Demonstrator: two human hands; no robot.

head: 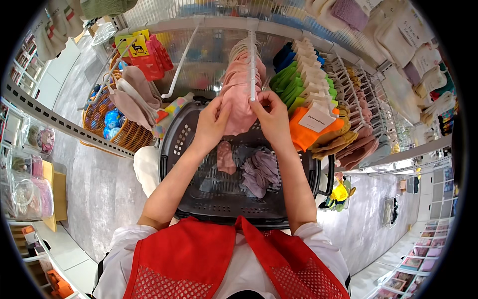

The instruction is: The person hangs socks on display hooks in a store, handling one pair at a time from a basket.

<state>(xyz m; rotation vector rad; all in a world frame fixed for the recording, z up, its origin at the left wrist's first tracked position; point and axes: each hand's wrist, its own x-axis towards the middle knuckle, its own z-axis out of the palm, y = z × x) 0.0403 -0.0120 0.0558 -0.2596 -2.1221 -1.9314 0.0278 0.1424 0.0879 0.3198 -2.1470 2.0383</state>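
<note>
Pink pairs of socks [239, 89] hang in a row on a white display hook [253, 71]. My left hand [214, 121] pinches the left edge of the front pink sock, thumb and fingers closed on it. At the hook's tip, my right hand [270, 112] has its thumb and forefinger together by the sock's upper right; whether cloth lies between them is hidden. Below both hands is a black plastic shopping basket [224, 203]. In it lie a pink patterned sock [226, 157] and a bunch of greyish-purple socks [260, 172].
Green and orange socks [310, 121] hang close to the right of my right hand, with mustard socks [334, 140] beyond. A bare white hook [183, 61] juts out on the left, near grey-pink socks [136, 97] and a wicker basket [123, 138]. A metal shelf upright [71, 119] crosses the left side.
</note>
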